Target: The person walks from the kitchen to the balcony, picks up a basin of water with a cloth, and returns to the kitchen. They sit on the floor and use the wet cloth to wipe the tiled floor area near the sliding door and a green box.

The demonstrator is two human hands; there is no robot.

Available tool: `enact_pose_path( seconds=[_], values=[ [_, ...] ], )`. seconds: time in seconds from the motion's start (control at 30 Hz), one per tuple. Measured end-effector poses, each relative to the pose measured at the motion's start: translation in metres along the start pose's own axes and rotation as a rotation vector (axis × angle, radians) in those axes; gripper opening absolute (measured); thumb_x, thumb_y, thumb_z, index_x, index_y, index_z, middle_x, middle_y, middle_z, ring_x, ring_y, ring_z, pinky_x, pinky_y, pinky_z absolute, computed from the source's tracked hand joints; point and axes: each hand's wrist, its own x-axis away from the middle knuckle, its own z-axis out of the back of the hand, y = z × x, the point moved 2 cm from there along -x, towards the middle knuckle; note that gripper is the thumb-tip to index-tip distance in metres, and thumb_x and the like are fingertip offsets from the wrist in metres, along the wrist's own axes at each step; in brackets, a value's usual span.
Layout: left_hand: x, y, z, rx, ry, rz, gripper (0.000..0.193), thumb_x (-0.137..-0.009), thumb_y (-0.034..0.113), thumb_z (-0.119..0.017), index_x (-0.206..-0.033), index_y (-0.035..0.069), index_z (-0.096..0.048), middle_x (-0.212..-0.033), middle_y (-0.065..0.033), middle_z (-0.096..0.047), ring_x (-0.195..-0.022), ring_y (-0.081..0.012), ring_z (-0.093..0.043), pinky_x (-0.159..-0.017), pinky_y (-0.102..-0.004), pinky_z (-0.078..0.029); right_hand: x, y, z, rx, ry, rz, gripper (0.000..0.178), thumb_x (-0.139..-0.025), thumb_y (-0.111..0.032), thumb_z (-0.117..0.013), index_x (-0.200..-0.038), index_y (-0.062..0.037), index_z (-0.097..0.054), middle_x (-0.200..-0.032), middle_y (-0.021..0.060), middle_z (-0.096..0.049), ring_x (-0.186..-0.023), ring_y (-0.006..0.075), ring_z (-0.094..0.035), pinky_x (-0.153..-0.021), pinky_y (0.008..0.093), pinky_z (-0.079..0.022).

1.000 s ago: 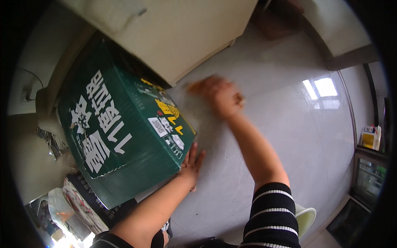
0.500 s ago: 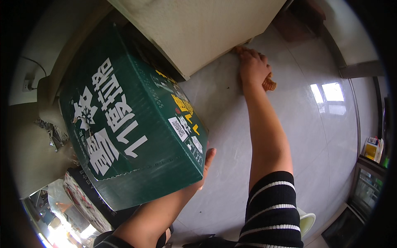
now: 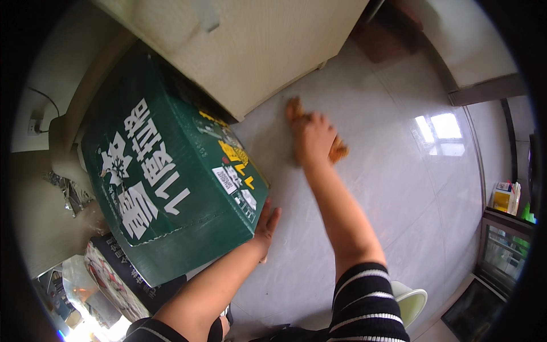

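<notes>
A large dark green cardboard box [image 3: 188, 228] with white and yellow print stands at the left, tilted in the picture. My left hand [image 3: 264, 231] rests against its lower right edge, with stretched fingers partly hidden by the box. Out in front, my right hand [image 3: 314, 137] is closed over a bunched orange-brown cloth [image 3: 339, 150] on the grey tiled floor [image 3: 370, 188]. The cloth shows on both sides of the hand, which is slightly blurred.
A pale wooden cabinet [image 3: 268, 62] stands beyond the box. Behind my right sleeve is a pale green bucket [image 3: 419, 305]. Another dark box [image 3: 122, 271] lies at lower left. At right, a yellow-and-white carton [image 3: 502, 198] sits on a glass-fronted cabinet [image 3: 504, 248].
My right hand has drawn the cloth left and nearer across the floor, away from the cabinet's foot. My left hand stays at the box. The view has shifted slightly.
</notes>
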Motion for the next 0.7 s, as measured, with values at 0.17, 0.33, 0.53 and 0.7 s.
enact_pose_path(
  seconds=[0.17, 0.33, 0.53, 0.7],
  values=[
    [0.027, 0.009, 0.037, -0.107, -0.056, -0.014, 0.141, -0.058, 0.044, -0.086, -0.151, 0.011, 0.015, -0.155, -0.0238, 0.019, -0.142, -0.0449, 0.017, -0.111, -0.0619, 0.004, 0.024, -0.006, 0.002, -0.102, -0.087, 0.04, 0.012, -0.081, -0.024, -0.06, -0.084, -0.0186, -0.07, -0.101, 0.0001, -0.058, -0.101, 0.0227, -0.053, -0.078, 0.0434, -0.041],
    [0.028, 0.014, 0.055, -0.194, -0.052, -0.03, 0.141, -0.059, 0.046, -0.085, -0.15, 0.011, 0.017, -0.155, -0.0228, 0.02, -0.142, -0.0436, 0.018, -0.112, -0.06, 0.003, -0.021, 0.007, -0.004, 0.036, -0.02, 0.004, 0.014, -0.082, -0.024, -0.061, -0.082, -0.014, -0.07, -0.1, -0.0009, -0.059, -0.102, 0.0232, -0.053, -0.077, 0.0438, -0.04],
    [0.02, 0.012, 0.026, -0.3, 0.004, -0.02, 0.142, -0.057, 0.047, -0.085, -0.15, 0.01, 0.016, -0.155, -0.023, 0.02, -0.142, -0.0443, 0.017, -0.113, -0.0598, 0.002, -0.023, 0.006, 0.006, 0.092, -0.097, 0.074, 0.014, -0.081, -0.021, -0.059, -0.086, -0.0158, -0.071, -0.099, -0.0008, -0.061, -0.101, 0.021, -0.054, -0.081, 0.0436, -0.04],
    [0.011, 0.009, 0.009, 0.195, -0.001, -0.03, 0.145, -0.056, 0.048, -0.086, -0.149, 0.011, 0.019, -0.155, -0.0234, 0.019, -0.142, -0.0444, 0.017, -0.112, -0.0603, 0.002, -0.003, -0.001, 0.019, 0.059, -0.081, 0.2, 0.014, -0.075, -0.016, -0.06, -0.083, -0.0153, -0.07, -0.1, -0.0001, -0.06, -0.102, 0.0215, -0.053, -0.081, 0.0427, -0.041]
  ],
)
